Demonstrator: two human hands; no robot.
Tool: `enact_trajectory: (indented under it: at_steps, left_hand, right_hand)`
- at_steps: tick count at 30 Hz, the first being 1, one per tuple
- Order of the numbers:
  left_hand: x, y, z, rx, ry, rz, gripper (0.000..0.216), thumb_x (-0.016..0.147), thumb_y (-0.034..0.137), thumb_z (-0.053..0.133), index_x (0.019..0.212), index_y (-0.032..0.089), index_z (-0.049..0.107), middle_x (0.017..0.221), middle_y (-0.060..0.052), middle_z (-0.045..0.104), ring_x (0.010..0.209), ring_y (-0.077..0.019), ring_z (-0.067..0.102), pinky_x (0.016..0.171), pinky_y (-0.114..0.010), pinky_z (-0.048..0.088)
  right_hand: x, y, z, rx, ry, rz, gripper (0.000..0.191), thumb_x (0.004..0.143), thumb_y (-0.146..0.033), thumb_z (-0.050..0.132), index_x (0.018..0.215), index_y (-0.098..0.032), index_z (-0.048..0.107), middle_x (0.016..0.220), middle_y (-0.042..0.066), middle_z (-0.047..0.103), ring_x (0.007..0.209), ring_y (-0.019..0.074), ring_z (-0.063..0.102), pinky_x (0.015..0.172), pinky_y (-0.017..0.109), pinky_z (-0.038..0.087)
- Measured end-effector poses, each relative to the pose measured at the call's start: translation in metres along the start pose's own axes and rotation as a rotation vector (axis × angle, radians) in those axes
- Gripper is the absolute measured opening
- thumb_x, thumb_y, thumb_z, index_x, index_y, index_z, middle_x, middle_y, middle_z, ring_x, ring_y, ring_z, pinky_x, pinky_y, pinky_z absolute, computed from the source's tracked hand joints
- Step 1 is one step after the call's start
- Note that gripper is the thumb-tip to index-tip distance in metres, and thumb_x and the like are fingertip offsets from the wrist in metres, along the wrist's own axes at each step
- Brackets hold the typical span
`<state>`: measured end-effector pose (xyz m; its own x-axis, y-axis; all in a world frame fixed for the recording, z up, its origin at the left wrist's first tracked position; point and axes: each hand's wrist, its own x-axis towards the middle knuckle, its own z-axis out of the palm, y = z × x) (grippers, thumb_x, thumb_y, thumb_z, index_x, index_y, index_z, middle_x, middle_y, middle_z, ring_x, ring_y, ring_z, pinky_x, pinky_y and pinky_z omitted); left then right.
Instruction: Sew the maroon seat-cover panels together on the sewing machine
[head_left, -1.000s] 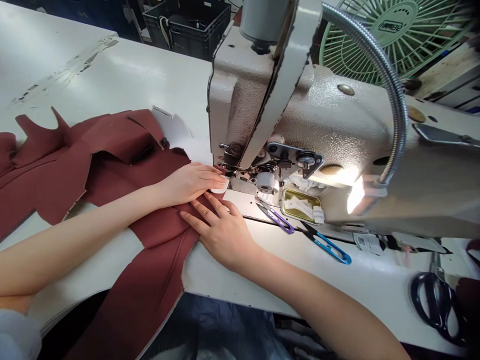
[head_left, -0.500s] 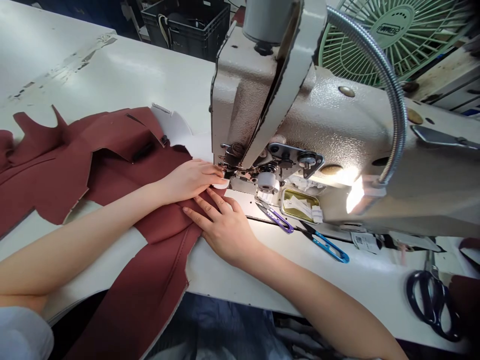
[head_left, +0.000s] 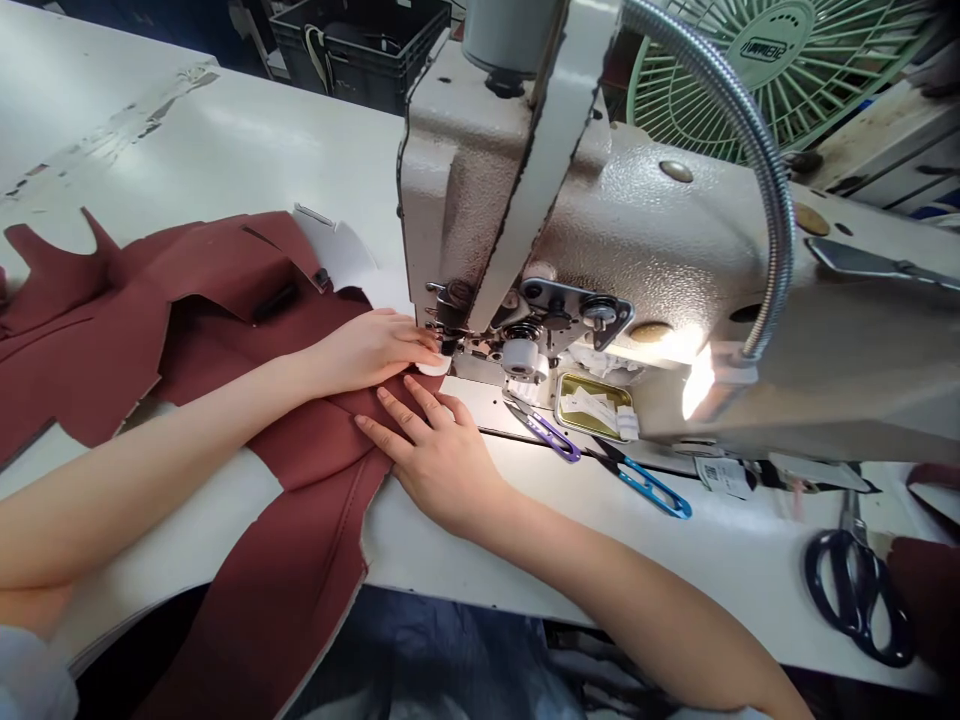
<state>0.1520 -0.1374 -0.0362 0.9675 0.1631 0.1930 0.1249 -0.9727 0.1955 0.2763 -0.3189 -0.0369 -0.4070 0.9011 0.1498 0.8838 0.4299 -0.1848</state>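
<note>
A dark red sheet of padded material (head_left: 225, 340) lies across the white table (head_left: 247, 150) and runs under the needle of a cream sewing machine (head_left: 600, 240). My left hand (head_left: 367, 350) rests on the material just left of the presser foot, fingers closed around a small white piece (head_left: 433, 367) at the needle. My right hand (head_left: 435, 450) lies flat on the material in front of the needle, fingers stretched out and spread. A strip of the material hangs over the table's front edge.
A purple thread snip (head_left: 547, 430) and a blue thread snip (head_left: 645, 485) lie right of the needle plate, beside a small brass tin (head_left: 592, 405). Black scissors (head_left: 855, 580) lie at the far right. A green fan (head_left: 780, 70) and a dark crate (head_left: 352, 50) stand behind.
Both hands have stayed on the red material by the needle. The view has shifted slightly; the right fingers crept a little toward the presser foot.
</note>
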Motion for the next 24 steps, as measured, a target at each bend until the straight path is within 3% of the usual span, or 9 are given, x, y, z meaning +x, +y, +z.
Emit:
enact_trajectory:
  at_steps: [3, 8, 15, 24]
  left_hand:
    - [0.005, -0.005, -0.006, 0.032, -0.014, 0.066, 0.033, 0.093, 0.012, 0.046, 0.105, 0.027, 0.073, 0.099, -0.002, 0.073, 0.100, -0.0162, 0.064, 0.085, -0.028, 0.045]
    - [0.006, -0.004, -0.014, 0.061, -0.001, 0.147, 0.026, 0.095, 0.018, 0.049, 0.099, 0.027, 0.073, 0.085, -0.002, 0.072, 0.097, -0.0156, 0.063, 0.086, -0.026, 0.042]
    - [0.008, -0.002, -0.001, 0.167, 0.103, 0.175, 0.029, 0.098, 0.017, 0.044, 0.097, 0.023, 0.072, 0.081, -0.003, 0.070, 0.088, -0.0159, 0.063, 0.086, -0.028, 0.045]
    - [0.006, 0.019, 0.012, 0.313, 0.084, 0.104, 0.029, 0.097, 0.016, 0.043, 0.100, 0.019, 0.071, 0.081, -0.005, 0.069, 0.080, -0.0185, 0.062, 0.071, -0.030, 0.046]
  right_hand:
    - [-0.002, -0.004, 0.000, -0.056, 0.020, 0.002, 0.045, 0.100, -0.026, 0.043, 0.145, -0.025, 0.047, 0.150, 0.011, 0.045, 0.137, 0.0363, 0.041, 0.096, 0.050, 0.044]
    - [-0.011, -0.019, 0.005, -0.205, 0.119, -0.028, 0.041, 0.098, -0.016, 0.039, 0.133, -0.004, 0.056, 0.133, 0.026, 0.058, 0.119, 0.0365, 0.058, 0.082, 0.045, 0.050]
    - [-0.011, -0.009, 0.003, -0.218, 0.107, -0.017, 0.042, 0.097, -0.015, 0.037, 0.132, -0.004, 0.058, 0.131, 0.028, 0.058, 0.117, 0.0379, 0.060, 0.074, 0.043, 0.052]
    - [-0.007, 0.001, -0.002, -0.179, 0.037, -0.003, 0.045, 0.097, -0.017, 0.038, 0.136, -0.004, 0.055, 0.134, 0.028, 0.055, 0.120, 0.0387, 0.059, 0.077, 0.043, 0.052]
